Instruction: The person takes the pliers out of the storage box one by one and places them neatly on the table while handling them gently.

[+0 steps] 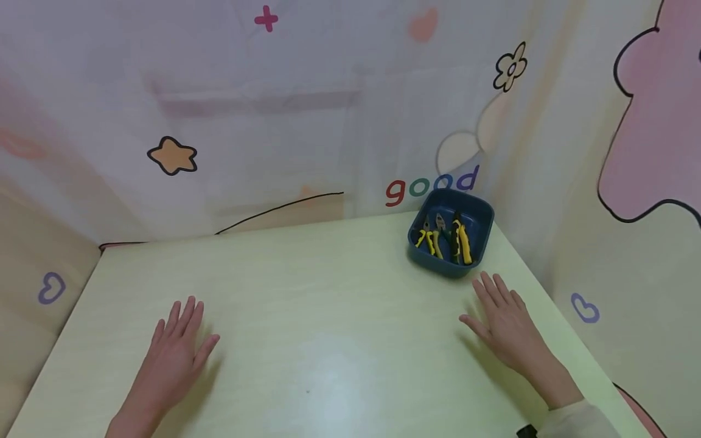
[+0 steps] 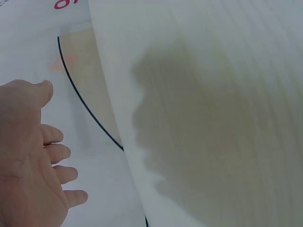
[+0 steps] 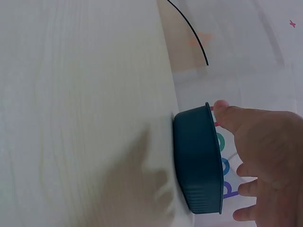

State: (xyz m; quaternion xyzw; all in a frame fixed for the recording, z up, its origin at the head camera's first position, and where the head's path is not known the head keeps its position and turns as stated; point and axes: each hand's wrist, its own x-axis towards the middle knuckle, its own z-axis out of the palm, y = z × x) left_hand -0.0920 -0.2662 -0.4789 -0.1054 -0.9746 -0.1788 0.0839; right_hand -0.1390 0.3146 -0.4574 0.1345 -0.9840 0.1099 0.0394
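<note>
Blue box [image 1: 438, 263]: one, deep, rounded corners; stood at two o'clock on the tabletop, twelve being the printed backdrop, its far side close to that cloth.
Pliers [image 1: 465, 242]: several, yellow among the handle colours, some grips partly black; lay side by side in the box, heads toward twelve, handles toward six. Exact count could not be told from where I stood.
Right hand [image 1: 509, 334]: at three o'clock, above the table, its fingertips just beside the near edge of the box; fingers extended and slightly parted, thumb out toward ten.
Left hand [image 1: 172, 362]: near nine o'clock, well apart from the box; fingers straight and fanned toward twelve, thumb angled toward one.
Sleeve [image 1: 577, 421]: pale, one, at the right wrist.
Table [image 1: 306, 292]: pale, faint wood grain; a soft shadow lay beneath each hand.
Backdrop [image 1: 306, 137]: light cloth, creased, rising at twelve behind the table; bore an orange star [image 1: 172, 157] toward eleven, coloured lettering "good" [image 1: 435, 182] directly behind the box and an outlined flower [image 1: 511, 68] higher toward one.
</note>
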